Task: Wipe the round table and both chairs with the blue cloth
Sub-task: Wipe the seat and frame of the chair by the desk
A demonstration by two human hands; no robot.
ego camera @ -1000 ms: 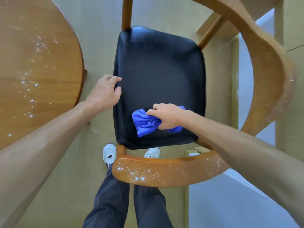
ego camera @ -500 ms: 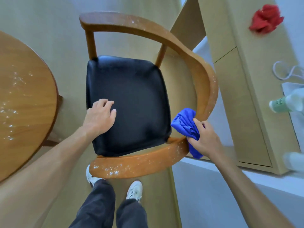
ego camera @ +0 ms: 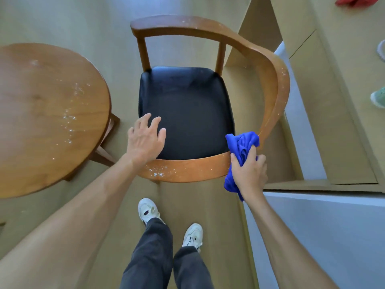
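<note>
Step in hand: wiping the chair's curved wooden rail (ego camera: 193,170).

Right hand (ego camera: 249,174), at 4 o'clock of the black seat (ego camera: 185,109), gripped the bunched blue cloth (ego camera: 241,144) against the rail.

Left hand (ego camera: 144,138) lay spread at the seat's 8 o'clock edge.

Next move likely called for a sweep toward the white specks (ego camera: 157,174) at 6 o'clock.

Round table (ego camera: 41,113) remained speckled.

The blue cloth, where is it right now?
In the head view the blue cloth is right of centre, bunched in the right hand and pressed against the chair's wooden rail, beside the black seat.
</note>
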